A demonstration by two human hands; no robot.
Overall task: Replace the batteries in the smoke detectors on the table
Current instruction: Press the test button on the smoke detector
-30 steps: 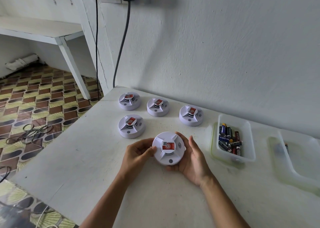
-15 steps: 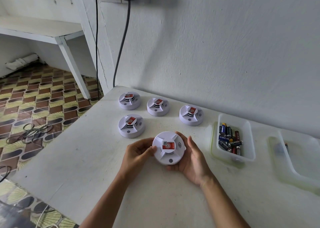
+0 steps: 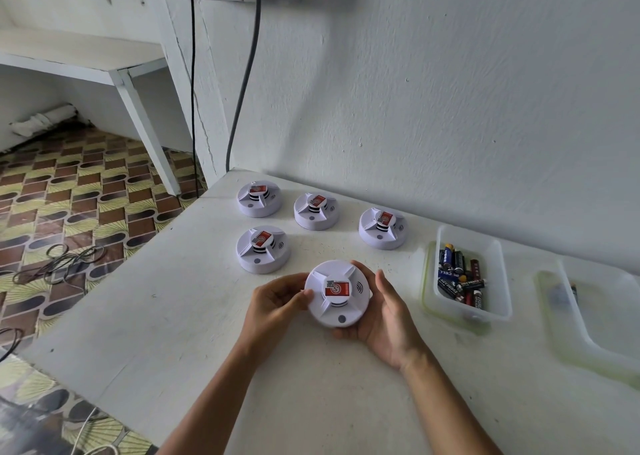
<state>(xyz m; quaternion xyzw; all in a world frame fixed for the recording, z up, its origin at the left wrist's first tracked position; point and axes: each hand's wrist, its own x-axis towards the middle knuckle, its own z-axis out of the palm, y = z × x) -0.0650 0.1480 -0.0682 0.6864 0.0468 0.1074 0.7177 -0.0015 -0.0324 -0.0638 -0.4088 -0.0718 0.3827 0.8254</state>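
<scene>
Both hands, left hand [image 3: 273,304] and right hand [image 3: 384,316], grip one smoke detector [image 3: 337,293] with curled fingers just above the tabletop [image 3: 173,316].

Our two bare forearms, no sleeves on what we can see of them, our left hand [image 3: 277,302] and right hand [image 3: 388,319] without gloves, slim wrists with nothing worn on them, short plain nails on our left fingertips [image 3: 306,293]

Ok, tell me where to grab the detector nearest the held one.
Take the near-left detector by its round rim, coming from above with fingers on opposite sides. It lies flat and face up, apart from its neighbours; the raised centre cap offers a poorer hold.
</scene>
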